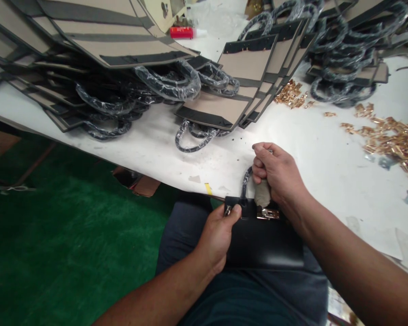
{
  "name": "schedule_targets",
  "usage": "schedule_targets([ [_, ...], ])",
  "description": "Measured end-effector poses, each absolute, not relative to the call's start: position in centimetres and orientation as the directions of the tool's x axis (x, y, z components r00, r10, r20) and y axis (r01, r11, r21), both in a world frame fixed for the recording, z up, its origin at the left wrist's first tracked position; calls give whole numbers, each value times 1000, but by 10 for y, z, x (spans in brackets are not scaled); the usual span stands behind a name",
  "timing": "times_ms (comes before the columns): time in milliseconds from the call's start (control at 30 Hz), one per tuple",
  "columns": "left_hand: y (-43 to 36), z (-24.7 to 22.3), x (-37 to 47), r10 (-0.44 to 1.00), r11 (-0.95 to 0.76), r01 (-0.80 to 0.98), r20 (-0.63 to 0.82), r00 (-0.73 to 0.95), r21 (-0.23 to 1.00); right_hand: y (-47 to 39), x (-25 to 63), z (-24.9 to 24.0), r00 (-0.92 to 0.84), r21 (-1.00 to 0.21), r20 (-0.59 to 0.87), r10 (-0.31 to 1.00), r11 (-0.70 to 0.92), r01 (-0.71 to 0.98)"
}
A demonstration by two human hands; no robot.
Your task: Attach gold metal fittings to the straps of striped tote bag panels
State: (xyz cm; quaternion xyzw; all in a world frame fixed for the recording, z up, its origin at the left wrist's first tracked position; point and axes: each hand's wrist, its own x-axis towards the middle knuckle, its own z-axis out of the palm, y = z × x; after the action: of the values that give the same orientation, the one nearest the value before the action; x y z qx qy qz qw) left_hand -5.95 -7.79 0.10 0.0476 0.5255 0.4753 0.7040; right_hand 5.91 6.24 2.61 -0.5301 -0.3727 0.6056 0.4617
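Note:
A black handbag panel [263, 246] lies across my lap, against the table edge. My left hand [217, 231] is closed on its upper left corner, the thumb beside a small shiny metal fitting [227, 210]. My right hand [275, 170] is wrapped round a tool with a grey-beige, wrapped-looking handle [262, 194]. The lower end of that tool meets a shiny metal clasp plate [268, 213] at the panel's top edge; its tip cannot be made out. A plastic-wrapped black bag handle [246, 181] rises from the panel, partly hidden behind my right hand.
Stacked beige-and-black bag panels [122, 34] with wrapped handles cover the table's [211, 167] left. Another fanned stack [245, 59] stands at the middle back. Gold-coloured metal fittings [391, 138] lie heaped at right. A red bottle [182, 32] lies behind. Green floor [88, 226] shows at left.

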Motion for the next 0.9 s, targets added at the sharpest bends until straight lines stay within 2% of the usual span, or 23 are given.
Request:
schedule_targets([
  [233, -77, 3, -58, 708, 542, -631, -706, -12, 555, 61, 62, 26, 13, -946, -276, 961, -269, -183],
  [567, -74, 11, -56, 646, 568, -701, -761, 57, 430, 59, 60, 23, -7, -943, -285, 958, -282, -176],
  [733, -75, 10, -56, 663, 559, -697, -747, 49, 450, 59, 59, 23, -19, -941, -297, 955, -296, -163],
  [900, -77, 6, -57, 698, 538, -675, -716, 21, 505, 59, 62, 25, 34, -924, -280, 959, -260, -281],
])
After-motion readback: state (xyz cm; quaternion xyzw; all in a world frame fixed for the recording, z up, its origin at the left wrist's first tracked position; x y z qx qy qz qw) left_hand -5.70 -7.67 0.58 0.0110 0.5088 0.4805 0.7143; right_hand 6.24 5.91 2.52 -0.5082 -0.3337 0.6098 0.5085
